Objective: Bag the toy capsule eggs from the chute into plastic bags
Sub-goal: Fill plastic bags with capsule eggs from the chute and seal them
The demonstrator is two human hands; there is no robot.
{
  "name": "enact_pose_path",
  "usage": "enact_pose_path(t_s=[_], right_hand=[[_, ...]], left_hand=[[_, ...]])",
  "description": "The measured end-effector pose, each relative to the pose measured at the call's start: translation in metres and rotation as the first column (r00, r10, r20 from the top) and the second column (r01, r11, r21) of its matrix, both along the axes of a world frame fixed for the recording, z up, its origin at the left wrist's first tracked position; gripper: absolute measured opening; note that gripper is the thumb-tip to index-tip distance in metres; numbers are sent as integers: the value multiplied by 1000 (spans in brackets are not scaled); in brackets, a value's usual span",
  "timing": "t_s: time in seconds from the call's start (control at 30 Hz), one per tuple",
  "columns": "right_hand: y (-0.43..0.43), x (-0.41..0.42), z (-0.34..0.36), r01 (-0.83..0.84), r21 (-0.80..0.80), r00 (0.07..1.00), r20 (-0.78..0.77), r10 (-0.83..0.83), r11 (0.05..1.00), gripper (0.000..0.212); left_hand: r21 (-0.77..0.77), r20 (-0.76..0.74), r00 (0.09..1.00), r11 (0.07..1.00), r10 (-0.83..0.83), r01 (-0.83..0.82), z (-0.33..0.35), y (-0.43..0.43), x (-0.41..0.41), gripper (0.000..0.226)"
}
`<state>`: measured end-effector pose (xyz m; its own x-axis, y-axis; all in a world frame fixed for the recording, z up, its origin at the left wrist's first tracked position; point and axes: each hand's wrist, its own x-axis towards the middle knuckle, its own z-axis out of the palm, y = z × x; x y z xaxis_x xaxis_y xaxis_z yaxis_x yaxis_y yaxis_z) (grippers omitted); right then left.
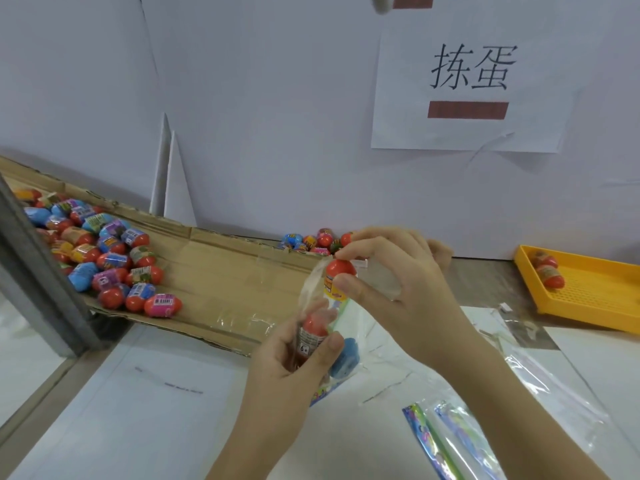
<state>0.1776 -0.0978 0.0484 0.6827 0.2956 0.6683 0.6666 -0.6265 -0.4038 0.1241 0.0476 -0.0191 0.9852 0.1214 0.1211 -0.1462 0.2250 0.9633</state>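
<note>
One cardboard chute (221, 258) carries a heap of capsule eggs (104, 251), too overlapped for an exact count, roughly two dozen or more. A smaller cluster (311, 241) by the wall shows about seven eggs. One yellow tray (595, 299) holds two tray eggs (549, 271). One plastic bag (311, 289) has three: a red-topped egg (341, 268) at its mouth, a second red egg (313, 327) and a blue egg (343, 358) lower down. Two hands, the left hand (291, 362) and the right hand (398, 282). On the bench (491, 282) lie two spare bags (450, 438) with coloured strips and at least one clear bag (540, 372). One paper sign (467, 133), two white triangular props (173, 181)
</note>
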Motion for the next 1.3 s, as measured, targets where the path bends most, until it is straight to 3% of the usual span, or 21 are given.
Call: enact_pose_path(t_s=[0.17,0.27,0.43,0.57,0.63,0.7,0.77,0.83,0.9,1.0,1.1,1.17,1.23,1.3], right_hand=[[4,-2,2,-27,102,998,-46,32,994,12],[4,-4,0,-69,-18,995,-77,67,997,20],[-2,-4,3,-78,-174,992,-116,58,982,12],[-10,-3,5,-101,-331,990,-129,61,938,40],[-10,-5,6,-152,-210,974,-200,109,966,40],[-9,-5,5,-177,114,942,-267,201,978,35],[-9,-5,6,-168,327,868,-399,297,930,62],[-6,-4,3,-162,331,712,-613,342,930,74],[-1,-2,-4,-169,332,600,-713,364,928,57],[5,0,-11,-60,458,617,-682,394,887,30],[8,0,-15,-60,478,612,-676,411,876,36],[10,-2,-15,-84,437,588,-704,399,895,43],[12,-3,-15,-95,406,564,-730,385,909,41],[15,-4,-18,-47,402,605,-717,346,915,35]], left_hand=[[25,-29,1000,1000,-6,6,-3,1,0,43],[28,-6,1000,999,-14,15,0,0,0,35],[8,21,1000,1000,-16,16,3,1,-1,30],[-30,21,998,998,-62,62,4,0,-1,46],[-59,5,998,996,-66,66,5,0,-2,47],[-96,-11,998,994,-61,60,6,2,-1,51],[-136,-21,998,989,-60,57,5,4,-1,55],[-165,-33,998,985,-61,55,6,6,0,56],[-178,-53,997,983,-59,48,7,7,-1,54],[-181,-77,996,983,-43,28,9,7,-2,44],[-144,-77,996,989,33,-44,12,7,-3,35],[-199,-108,992,976,63,-84,12,7,-3,26],[-240,-121,990,966,73,-101,13,8,-3,23],[-228,-108,987,964,117,-140,12,9,-3,24]])
